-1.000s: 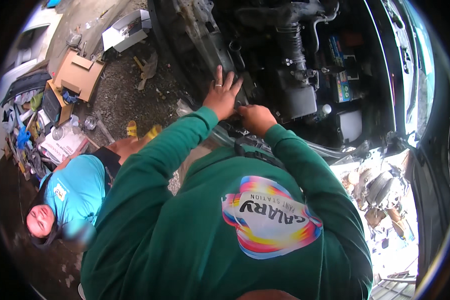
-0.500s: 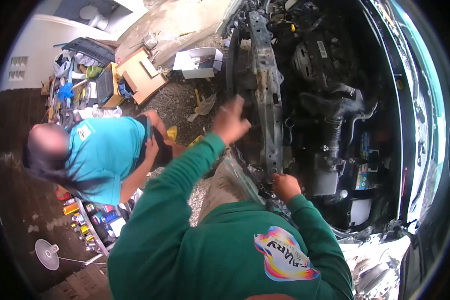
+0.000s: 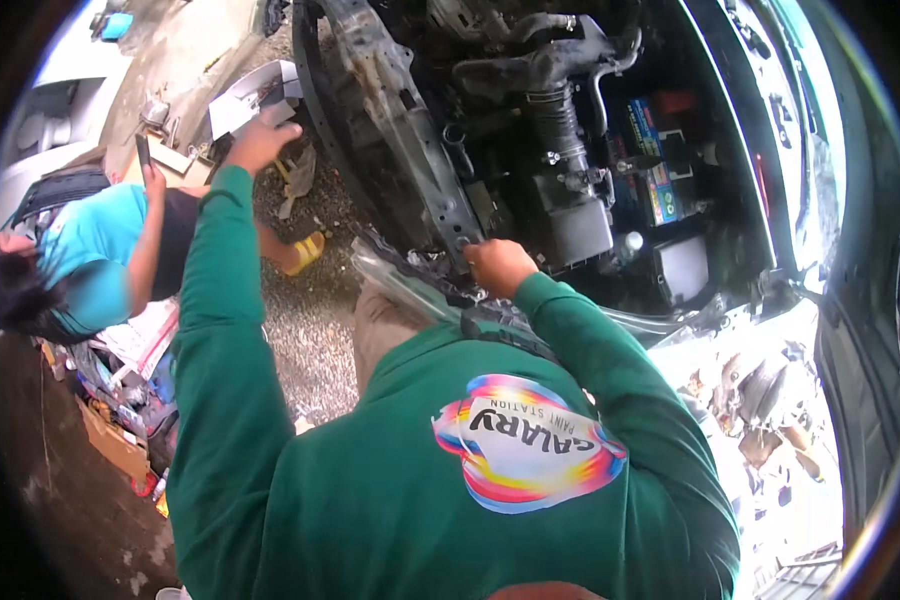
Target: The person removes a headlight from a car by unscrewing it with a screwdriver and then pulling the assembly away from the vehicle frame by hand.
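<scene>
Your left hand (image 3: 258, 143), partly open, thumb apart, reaches across the view of the white box (image 3: 232, 117). Your right hand (image 3: 500, 267) curls at the near end of the metal bar (image 3: 410, 130), along the engine bay (image 3: 735, 225)'s front edge; I cannot tell what it grips. A co-worker (image 3: 90, 235) is at far left; the battery (image 3: 658, 180) sits right.

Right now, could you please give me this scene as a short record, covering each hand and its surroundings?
Left hand: held out by the open white box; contact and grip unclear
Right hand: fingers curled at the near end of the metal bar; anything held is hidden
Engine bay: ribbed hose, black housing, battery with a coloured label
Nearby person: teal shirt, holding up a flat dark object
Ground: gravel
</scene>
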`<act>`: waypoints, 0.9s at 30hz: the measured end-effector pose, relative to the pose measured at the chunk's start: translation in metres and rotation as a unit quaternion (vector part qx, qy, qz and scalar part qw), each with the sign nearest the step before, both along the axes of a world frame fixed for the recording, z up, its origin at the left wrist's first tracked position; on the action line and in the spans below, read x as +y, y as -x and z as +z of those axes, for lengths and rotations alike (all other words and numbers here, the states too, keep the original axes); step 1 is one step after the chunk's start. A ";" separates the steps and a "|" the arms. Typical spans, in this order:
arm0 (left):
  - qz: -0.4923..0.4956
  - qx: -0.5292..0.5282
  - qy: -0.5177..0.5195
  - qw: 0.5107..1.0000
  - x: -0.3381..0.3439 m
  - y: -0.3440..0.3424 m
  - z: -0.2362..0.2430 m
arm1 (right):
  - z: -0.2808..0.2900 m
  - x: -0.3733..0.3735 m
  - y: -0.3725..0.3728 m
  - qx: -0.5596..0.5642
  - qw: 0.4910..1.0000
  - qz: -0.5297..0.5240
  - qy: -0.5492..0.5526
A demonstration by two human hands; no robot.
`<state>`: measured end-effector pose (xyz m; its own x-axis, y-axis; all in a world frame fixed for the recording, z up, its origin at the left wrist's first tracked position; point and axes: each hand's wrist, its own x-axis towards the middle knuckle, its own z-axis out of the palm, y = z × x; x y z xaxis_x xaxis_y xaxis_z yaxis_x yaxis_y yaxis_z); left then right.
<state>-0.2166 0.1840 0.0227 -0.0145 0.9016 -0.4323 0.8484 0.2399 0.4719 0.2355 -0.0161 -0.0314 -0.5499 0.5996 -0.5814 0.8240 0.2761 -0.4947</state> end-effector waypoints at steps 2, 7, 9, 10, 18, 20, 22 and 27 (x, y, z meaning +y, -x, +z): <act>0.007 0.079 0.027 0.996 -0.026 -0.009 -0.022 | 0.007 0.001 0.006 0.008 1.000 0.022 0.001; -0.026 0.021 0.021 0.999 -0.101 -0.040 -0.071 | 0.014 0.005 0.015 -0.007 1.000 0.028 0.005; 0.003 -0.041 0.058 0.997 -0.130 -0.064 -0.075 | 0.015 0.003 0.016 -0.008 1.000 0.015 0.009; 0.002 -0.056 0.046 0.997 -0.141 -0.075 -0.076 | 0.013 0.002 0.017 -0.009 1.000 -0.001 0.005; -0.091 -0.001 0.065 0.994 -0.178 -0.135 -0.062 | 0.001 0.001 0.018 0.001 1.000 0.019 -0.017; -0.096 0.009 0.060 0.993 -0.176 -0.134 -0.061 | 0.004 0.002 0.020 -0.015 1.000 0.025 -0.012; -0.084 0.023 0.079 0.993 -0.167 -0.135 -0.053 | -0.001 0.001 0.020 -0.016 0.999 0.028 -0.025; -0.133 0.082 0.045 0.987 -0.158 -0.162 -0.044 | 0.007 0.005 0.027 -0.016 0.998 0.043 -0.039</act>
